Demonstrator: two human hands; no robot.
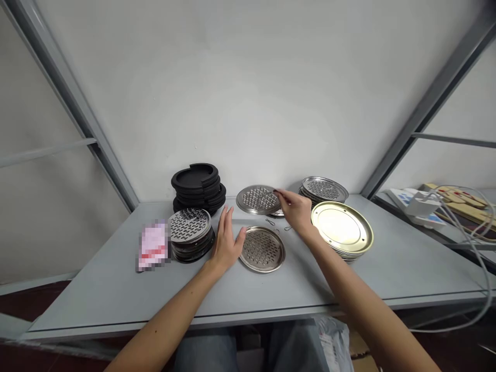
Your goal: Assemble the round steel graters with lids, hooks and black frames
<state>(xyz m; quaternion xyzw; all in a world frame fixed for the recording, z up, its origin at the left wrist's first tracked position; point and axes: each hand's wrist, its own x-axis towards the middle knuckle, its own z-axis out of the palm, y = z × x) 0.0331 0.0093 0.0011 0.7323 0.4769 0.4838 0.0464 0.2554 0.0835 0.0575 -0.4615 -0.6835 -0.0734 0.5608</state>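
My right hand (295, 207) pinches the rim of a round perforated metal plate (258, 199), lifted and tilted above the table. Below it, another perforated metal plate (262, 249) lies flat near the middle. My left hand (228, 238) is open, fingers stretched upward and thumb apart, between that plate and a stack of dark round plates (192, 250) topped by a perforated one. Small bent wire clips (270, 222) rest behind the flat plate. A further silvery disc behind the lifted plate is mostly hidden.
Black notched rings (197, 187) are piled at the back left. At the right stand gold-coloured round trays (341, 227) and a stack of perforated plates (324, 189). A phone-like item (154, 245) with a blurred screen lies left. White cables (470, 232) hang at far right.
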